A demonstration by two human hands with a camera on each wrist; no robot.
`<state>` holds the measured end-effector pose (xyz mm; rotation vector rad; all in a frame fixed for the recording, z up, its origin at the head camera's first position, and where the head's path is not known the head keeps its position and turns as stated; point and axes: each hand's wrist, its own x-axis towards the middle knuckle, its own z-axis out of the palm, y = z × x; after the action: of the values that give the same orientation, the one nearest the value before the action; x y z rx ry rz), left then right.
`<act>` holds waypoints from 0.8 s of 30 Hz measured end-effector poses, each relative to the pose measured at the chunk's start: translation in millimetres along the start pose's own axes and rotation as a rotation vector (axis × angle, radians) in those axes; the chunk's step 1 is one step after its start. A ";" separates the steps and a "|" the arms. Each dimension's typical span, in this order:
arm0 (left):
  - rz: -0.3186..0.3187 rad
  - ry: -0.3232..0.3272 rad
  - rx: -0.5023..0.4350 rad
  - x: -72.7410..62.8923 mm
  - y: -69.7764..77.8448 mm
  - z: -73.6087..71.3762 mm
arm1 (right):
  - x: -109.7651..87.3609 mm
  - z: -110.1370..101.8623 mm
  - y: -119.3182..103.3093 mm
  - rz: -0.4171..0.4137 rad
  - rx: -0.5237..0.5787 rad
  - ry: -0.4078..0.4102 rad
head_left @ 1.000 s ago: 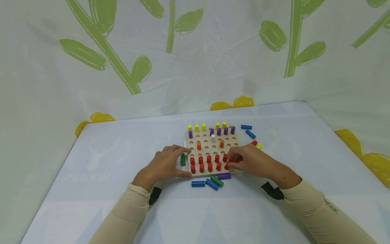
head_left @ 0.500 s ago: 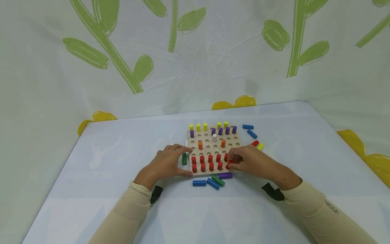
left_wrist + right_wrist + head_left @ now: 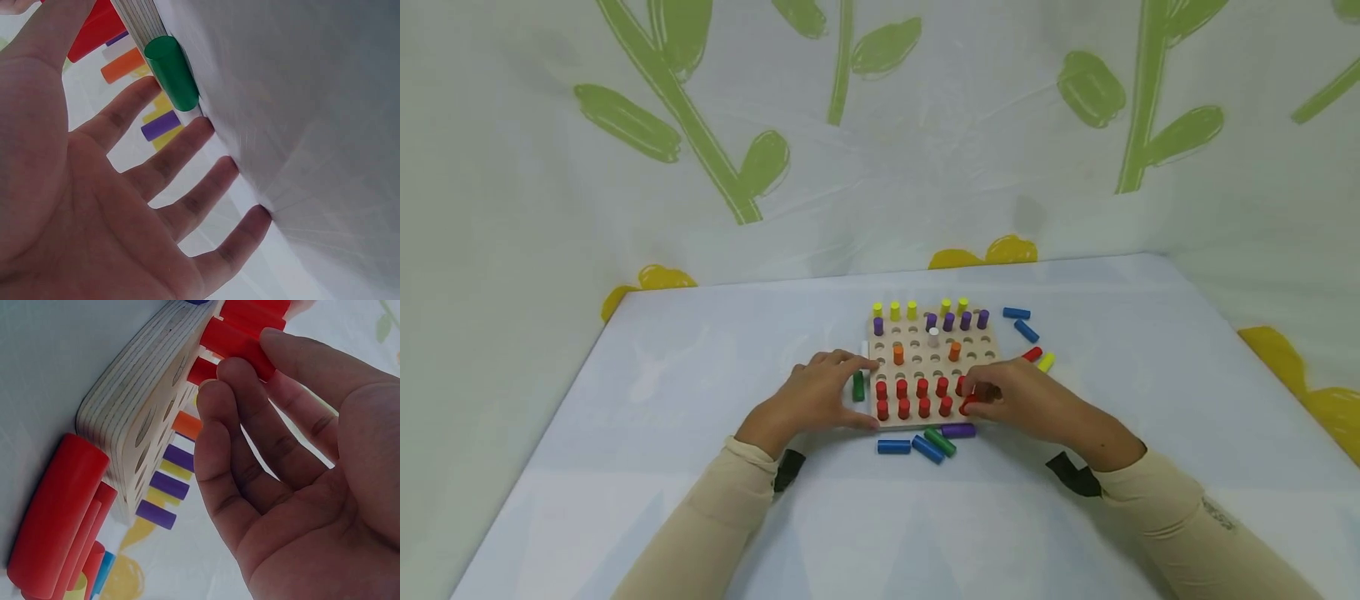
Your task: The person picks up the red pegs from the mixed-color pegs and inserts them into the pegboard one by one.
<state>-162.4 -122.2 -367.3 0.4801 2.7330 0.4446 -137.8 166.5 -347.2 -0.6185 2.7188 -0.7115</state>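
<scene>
A wooden peg board (image 3: pixel 917 423) with rows of round holes lies on the table. Along its front two rows stand several red pegs (image 3: pixel 924 407). At the front row's right end, my right hand (image 3: pixel 1026 400) pinches a red peg (image 3: pixel 234 344) between thumb and fingertips, its base at the board. My left hand (image 3: pixel 812 396) spreads at the board's left side, thumb by the front left corner and index fingertip at the left edge. A green peg (image 3: pixel 172 74) lies beside that edge, near the left fingers. Yellow, purple, orange and white pegs stand farther back.
Before the board lie blue pegs (image 3: pixel 893 447), a green peg (image 3: pixel 940 442) and a purple peg (image 3: pixel 958 431). To its right are loose red pegs (image 3: pixel 59 515), a yellow peg (image 3: pixel 1046 362) and blue pegs (image 3: pixel 1026 331). A leaf-patterned sheet (image 3: pixel 962 142) hangs behind the table.
The head view has shifted a little, so the board appears slightly farther right. Both hands keep nearly the same places at the board, and the right still pinches the red peg.
</scene>
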 end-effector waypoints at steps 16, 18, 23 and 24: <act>-0.004 0.005 -0.001 1.1 -1.8 0.7 | -0.6 -0.5 0.2 0.000 0.000 -0.014; 0.000 0.005 -0.003 0.9 -1.9 1.0 | -1.3 -1.9 0.3 -0.003 -0.004 -0.019; -0.002 0.002 -0.009 0.8 -1.7 1.7 | -4.9 -9.2 2.5 -0.009 0.001 0.001; -0.002 0.001 -0.010 0.9 -1.8 1.9 | -5.8 -11.4 3.6 -0.012 0.005 0.008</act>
<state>-163.0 -123.0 -369.9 0.4749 2.7306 0.4579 -138.0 176.6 -338.6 -0.6324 2.7219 -0.7246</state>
